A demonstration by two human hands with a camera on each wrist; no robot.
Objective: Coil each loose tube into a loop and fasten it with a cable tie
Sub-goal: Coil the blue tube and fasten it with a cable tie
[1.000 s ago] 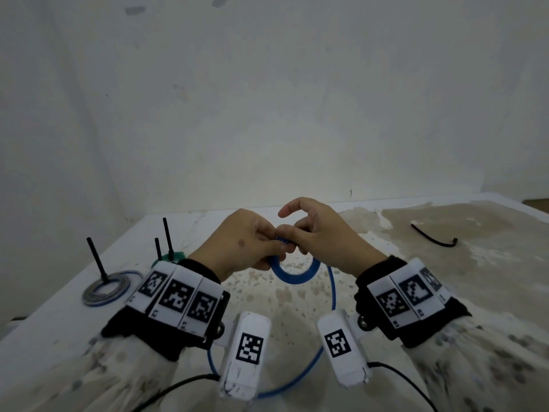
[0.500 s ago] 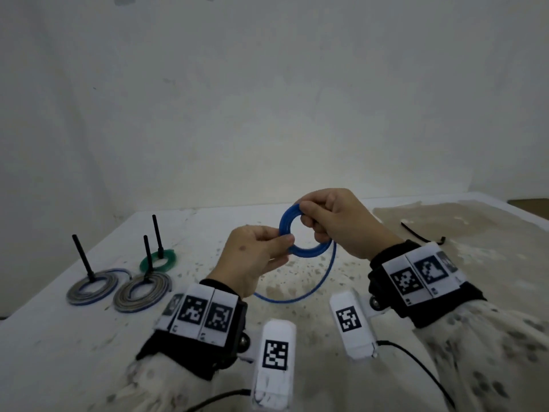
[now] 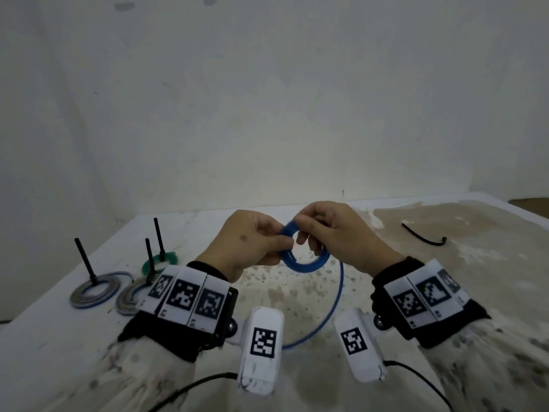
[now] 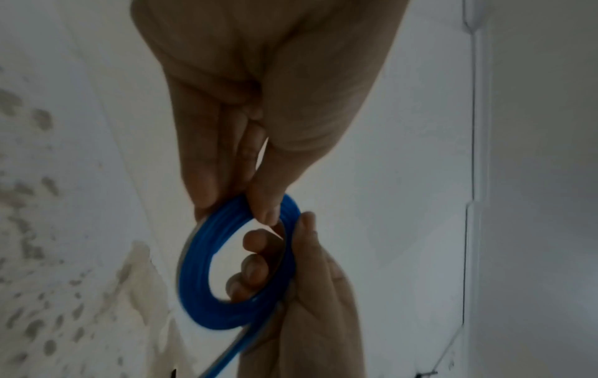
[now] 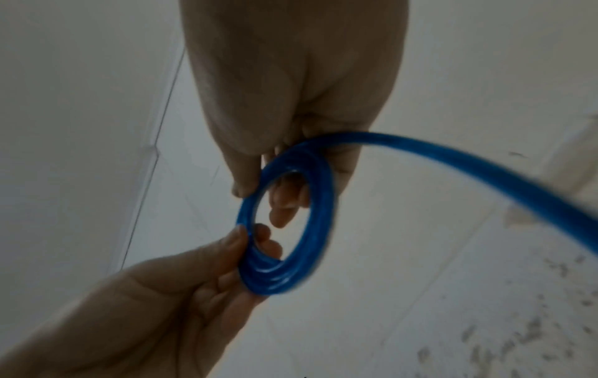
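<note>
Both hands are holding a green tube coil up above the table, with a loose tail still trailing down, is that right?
Not quite: the tube coil is blue, not green, as the head view shows. Left hand and right hand do hold it above the table, tail trailing.

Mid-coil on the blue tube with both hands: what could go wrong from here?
1. Only fingertip pinches of the left hand and right hand hold the blue tube coil; a slip could let the turns spring open.
2. The black cable tie lies far right on the table; reaching for it leaves one hand holding the coil.
</note>
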